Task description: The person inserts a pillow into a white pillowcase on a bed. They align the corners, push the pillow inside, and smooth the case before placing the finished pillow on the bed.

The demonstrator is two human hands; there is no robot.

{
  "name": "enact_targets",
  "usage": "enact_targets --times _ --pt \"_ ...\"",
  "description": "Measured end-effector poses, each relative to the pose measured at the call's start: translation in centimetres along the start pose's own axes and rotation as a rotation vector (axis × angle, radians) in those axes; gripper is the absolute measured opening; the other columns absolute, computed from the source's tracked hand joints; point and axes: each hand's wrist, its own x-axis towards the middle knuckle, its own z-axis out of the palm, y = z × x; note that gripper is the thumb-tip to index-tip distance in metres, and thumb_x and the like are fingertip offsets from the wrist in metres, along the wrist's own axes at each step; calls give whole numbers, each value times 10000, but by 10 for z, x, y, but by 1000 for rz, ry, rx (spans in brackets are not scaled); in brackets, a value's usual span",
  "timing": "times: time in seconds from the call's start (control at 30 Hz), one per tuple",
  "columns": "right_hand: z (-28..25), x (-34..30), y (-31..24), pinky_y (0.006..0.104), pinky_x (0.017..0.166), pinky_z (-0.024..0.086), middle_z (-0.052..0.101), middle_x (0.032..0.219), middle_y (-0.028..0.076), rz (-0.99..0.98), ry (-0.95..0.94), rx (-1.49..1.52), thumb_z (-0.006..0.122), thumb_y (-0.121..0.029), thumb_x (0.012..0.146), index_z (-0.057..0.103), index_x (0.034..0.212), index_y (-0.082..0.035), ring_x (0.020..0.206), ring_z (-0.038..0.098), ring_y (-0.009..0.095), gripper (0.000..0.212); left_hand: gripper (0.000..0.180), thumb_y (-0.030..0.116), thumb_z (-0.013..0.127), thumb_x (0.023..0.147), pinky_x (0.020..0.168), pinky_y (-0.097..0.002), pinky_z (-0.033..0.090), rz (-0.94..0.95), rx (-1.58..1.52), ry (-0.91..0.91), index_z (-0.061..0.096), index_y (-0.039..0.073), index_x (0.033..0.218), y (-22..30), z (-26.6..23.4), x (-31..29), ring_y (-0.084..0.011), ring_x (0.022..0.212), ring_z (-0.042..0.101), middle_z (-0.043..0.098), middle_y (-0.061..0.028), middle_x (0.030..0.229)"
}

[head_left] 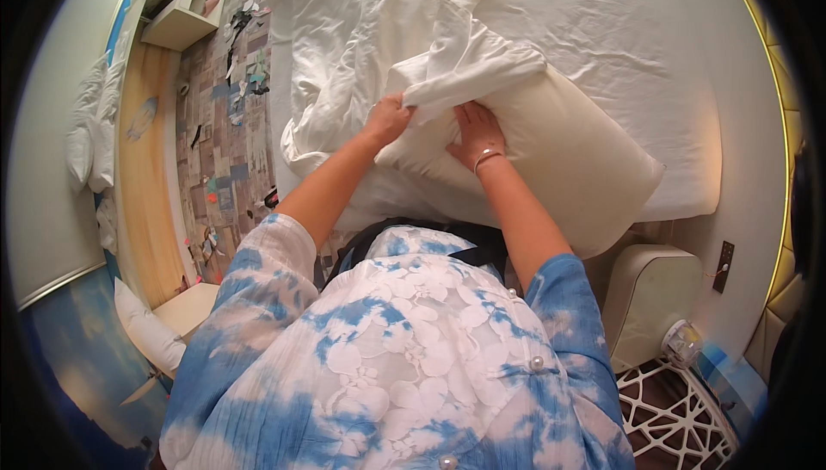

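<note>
From where I stand, the person in the blue-and-white shirt (413,349) leans over a large cream pillow (576,151) lying at the near edge of the bed, its lower right part overhanging. The left hand (391,119) has its grip clamped on the edge of a white fabric flap (482,78), which is drawn up across the pillow's far side. The right hand (479,137), with a bracelet (487,157) at its wrist, lies with its grip apart, palm down and fingers stretched out against the pillow, the tips just beneath the flap. A rumpled white duvet (335,48) is bunched to the left, and a wrinkled white sheet (619,31) spreads beyond. Left of the bed, scraps litter the patchwork-patterned floor (202,117); to the right stands a rounded cream nightstand (650,298), near a dark socket panel (724,265) on the wall.
</note>
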Motion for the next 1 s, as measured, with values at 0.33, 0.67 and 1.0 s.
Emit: enact_targets --times 0.33,0.67,1.0 --pt "66 13 -98 401 1003 376 586 1176 105 -345 -211 -51 431 -196 910 600 1141 -82 1139 516 253 308 258 174 499 936 748 -326 468 25 -5 -43 605 -20 1068 -1 -13 4 -149 785 556 671 -132 864" --pt "28 7 -71 371 949 408 652 1026 171 173 -232 163 495 -112 816 674 968 -51 1000 602 283 243 221 186 508 902 741 -467 474 78 201 185 552 11 1030 2 -11 2 -430 915 589 620 -240 943" --pt "-186 -41 32 358 748 470 551 853 35 -59 667 -27 619 -37 685 689 773 -106 813 541 238 132 173 113 538 838 687 -419 500 589 415 431 549 58 1002 109 16 72 -368 766 585 570 -134 963"
